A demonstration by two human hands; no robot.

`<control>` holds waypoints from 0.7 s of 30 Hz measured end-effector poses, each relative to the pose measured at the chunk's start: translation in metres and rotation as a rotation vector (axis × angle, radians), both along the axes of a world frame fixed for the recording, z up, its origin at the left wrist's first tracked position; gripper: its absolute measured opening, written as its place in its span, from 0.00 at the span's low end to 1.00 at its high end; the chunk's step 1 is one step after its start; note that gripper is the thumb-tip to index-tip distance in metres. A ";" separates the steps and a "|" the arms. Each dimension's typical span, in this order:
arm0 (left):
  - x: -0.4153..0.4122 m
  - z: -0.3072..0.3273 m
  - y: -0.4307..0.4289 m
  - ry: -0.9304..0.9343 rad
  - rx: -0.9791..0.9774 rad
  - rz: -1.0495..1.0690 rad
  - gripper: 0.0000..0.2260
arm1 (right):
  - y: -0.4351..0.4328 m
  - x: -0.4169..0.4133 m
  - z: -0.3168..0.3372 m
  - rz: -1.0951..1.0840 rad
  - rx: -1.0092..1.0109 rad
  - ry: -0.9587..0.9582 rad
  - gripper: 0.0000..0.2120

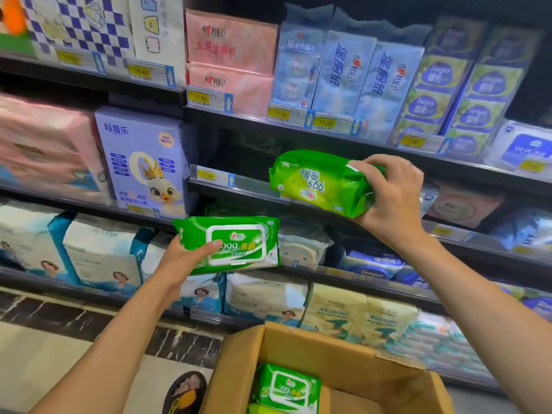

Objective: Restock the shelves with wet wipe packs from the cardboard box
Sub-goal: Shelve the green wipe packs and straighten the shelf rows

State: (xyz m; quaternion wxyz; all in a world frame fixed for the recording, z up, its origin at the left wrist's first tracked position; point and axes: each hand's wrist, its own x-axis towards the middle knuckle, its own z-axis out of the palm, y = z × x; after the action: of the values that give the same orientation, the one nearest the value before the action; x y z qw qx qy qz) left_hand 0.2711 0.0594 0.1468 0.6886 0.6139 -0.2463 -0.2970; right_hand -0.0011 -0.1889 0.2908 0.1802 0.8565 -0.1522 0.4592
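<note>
With the dark shelf bay [254,153] ahead looking bare, restocking seems barely begun: the right hand [391,195] clasps one green pack [316,182] at its mouth, the left hand [182,258] grips another pack [236,245] lower left, and more lie in the near cardboard box [343,360].

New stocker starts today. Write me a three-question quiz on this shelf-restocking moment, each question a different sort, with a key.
1. True or false: the left hand holds a green wet wipe pack with its label upright.
2. Multiple choice: the pack in the right hand, the upper green wet wipe pack, has its print: A) upright B) upside down C) hidden.
3. Fill in: at least one more green pack lies in the ____.

Key: 1 true; 2 B; 3 cardboard box.
</note>
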 end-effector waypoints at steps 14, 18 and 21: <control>0.009 -0.008 -0.005 0.005 0.037 0.066 0.19 | -0.025 0.044 -0.049 0.066 0.415 -0.160 0.37; 0.011 -0.009 -0.006 0.010 0.050 0.078 0.21 | -0.035 0.050 -0.047 0.004 0.579 -0.175 0.40; 0.012 -0.010 -0.007 0.010 0.055 0.084 0.23 | -0.045 0.055 -0.042 -0.019 0.714 -0.116 0.37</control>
State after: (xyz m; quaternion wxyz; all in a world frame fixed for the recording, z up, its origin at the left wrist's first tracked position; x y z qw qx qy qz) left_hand 0.2834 0.0521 0.1367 0.6845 0.6411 -0.2086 -0.2774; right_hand 0.0537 -0.2342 0.2487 -0.1351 0.8363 -0.3212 0.4233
